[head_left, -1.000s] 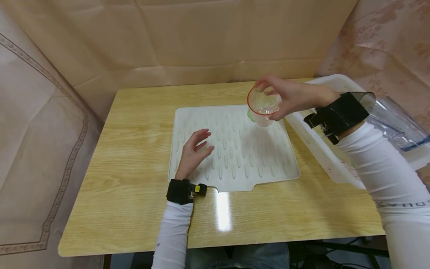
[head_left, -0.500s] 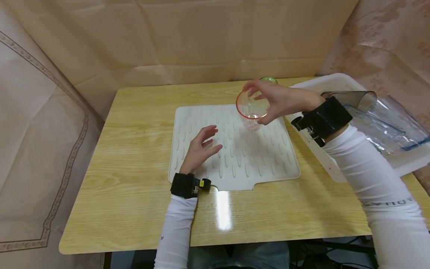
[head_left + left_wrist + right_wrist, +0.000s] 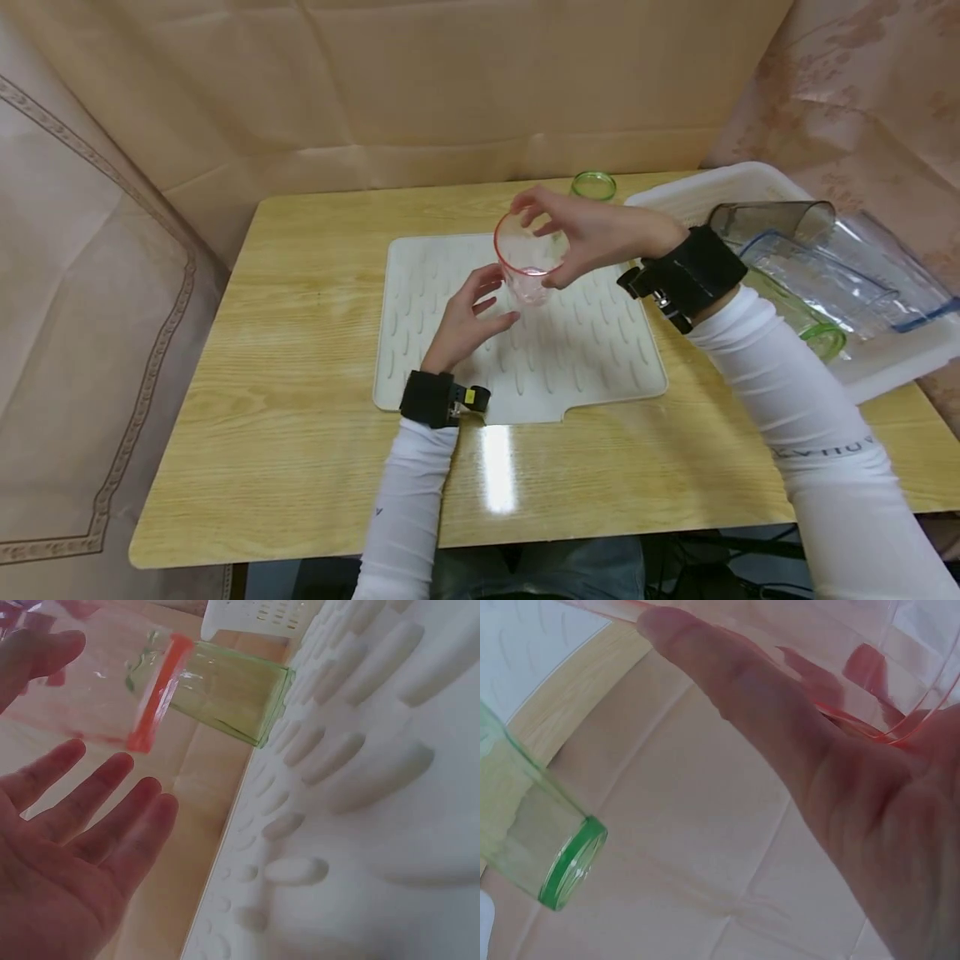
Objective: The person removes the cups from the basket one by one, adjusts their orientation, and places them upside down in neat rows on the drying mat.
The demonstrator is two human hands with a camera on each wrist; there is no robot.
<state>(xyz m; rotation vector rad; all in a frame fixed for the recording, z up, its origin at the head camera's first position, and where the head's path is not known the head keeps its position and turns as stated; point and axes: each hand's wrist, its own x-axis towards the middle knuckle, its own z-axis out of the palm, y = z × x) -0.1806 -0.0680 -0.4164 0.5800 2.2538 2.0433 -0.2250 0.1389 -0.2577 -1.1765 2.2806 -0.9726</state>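
Beyond the white mat [image 3: 525, 400], the right hand [image 3: 588, 237] hides the lower part of a green cup [image 3: 593, 186]; right of the mat, a sleeve [image 3: 810, 417] partly covers a green tumbler [image 3: 813, 329]. Over the mat, the red-rimmed cup [image 3: 528, 260] is cut off in both wrist views.

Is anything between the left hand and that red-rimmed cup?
Nothing visible: the gap between the left hand and the red-rimmed cup looks open. The right hand holds the cup; the green cup stands farther back.

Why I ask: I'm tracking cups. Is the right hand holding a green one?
No, the right hand grips a red-rimmed cup above the mat.
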